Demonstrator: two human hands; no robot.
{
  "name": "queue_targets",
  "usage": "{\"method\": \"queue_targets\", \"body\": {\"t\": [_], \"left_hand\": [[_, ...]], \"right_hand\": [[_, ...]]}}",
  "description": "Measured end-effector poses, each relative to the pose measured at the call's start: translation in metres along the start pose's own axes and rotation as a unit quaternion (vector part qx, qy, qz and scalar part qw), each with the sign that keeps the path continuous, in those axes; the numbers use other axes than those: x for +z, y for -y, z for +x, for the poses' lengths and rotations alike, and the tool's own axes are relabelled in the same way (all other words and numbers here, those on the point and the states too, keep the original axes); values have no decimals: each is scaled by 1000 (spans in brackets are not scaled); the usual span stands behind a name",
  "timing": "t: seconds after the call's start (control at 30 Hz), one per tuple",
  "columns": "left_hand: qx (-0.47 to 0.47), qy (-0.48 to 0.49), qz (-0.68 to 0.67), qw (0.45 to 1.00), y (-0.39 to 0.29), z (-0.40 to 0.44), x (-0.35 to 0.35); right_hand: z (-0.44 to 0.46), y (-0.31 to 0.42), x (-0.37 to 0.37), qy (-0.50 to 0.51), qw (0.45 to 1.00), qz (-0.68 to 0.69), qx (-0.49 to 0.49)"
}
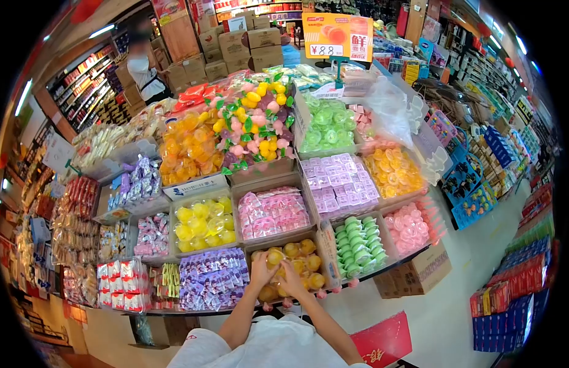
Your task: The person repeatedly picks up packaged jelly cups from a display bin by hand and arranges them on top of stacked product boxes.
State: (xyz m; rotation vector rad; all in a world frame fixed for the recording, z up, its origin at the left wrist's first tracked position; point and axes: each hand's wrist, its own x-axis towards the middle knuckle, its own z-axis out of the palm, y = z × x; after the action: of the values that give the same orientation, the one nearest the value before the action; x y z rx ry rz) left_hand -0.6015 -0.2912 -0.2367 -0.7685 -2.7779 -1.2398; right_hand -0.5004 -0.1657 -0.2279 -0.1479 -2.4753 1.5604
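In front of me is an open bin (327, 248) of round, amber-yellow cups that look like jelly or pudding (307, 246). My left hand (260, 270) reaches over its left side, fingers closed around a yellow jelly cup (274, 256). Just to the right, my right hand (290, 278) is low over the same bin, its fingertips close to that cup. Its fingers are bent inward, and whatever they grip is hidden. More cups lie around both hands and partly under my wrists.
Bins of pink packets (273, 213), yellow cups (203, 222) and green stacked cups (360, 245) surround this one. Purple packets (214, 277) lie to the left. A price sign (338, 37) rises at the back. A cardboard box (414, 275) sits on the floor, right. A person (146, 70) stands far left.
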Motion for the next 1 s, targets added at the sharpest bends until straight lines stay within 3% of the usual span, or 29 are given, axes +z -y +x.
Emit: {"method": "queue_targets", "body": {"t": [0.2, 0.23, 0.37, 0.47, 0.7, 0.8, 0.9, 1.0], "left_hand": [[21, 178, -70, 981, -60, 2, -21], [44, 177, -130, 975, -65, -4, -17], [139, 199, -139, 960, -130, -24, -34], [84, 285, -186, 937, -188, -41, -50], [150, 302, -207, 918, -248, -74, -47], [170, 299, -219, 913, -260, -86, -41], [122, 305, -253, 910, -271, -100, -35], [169, 298, -231, 911, -267, -107, -25]], "right_hand": [[-36, 31, -51, -82, 996, -26, -29], [-45, 38, -61, -92, 995, -25, -25], [-85, 70, -105, -117, 993, -16, -27], [-116, 102, -137, -138, 989, -12, -44], [-177, 129, -171, -200, 977, -32, -63], [-194, 133, -180, -208, 976, -40, -56], [-208, 127, -182, -216, 974, -43, -53], [-220, 124, -186, -214, 975, -36, -44]]}}
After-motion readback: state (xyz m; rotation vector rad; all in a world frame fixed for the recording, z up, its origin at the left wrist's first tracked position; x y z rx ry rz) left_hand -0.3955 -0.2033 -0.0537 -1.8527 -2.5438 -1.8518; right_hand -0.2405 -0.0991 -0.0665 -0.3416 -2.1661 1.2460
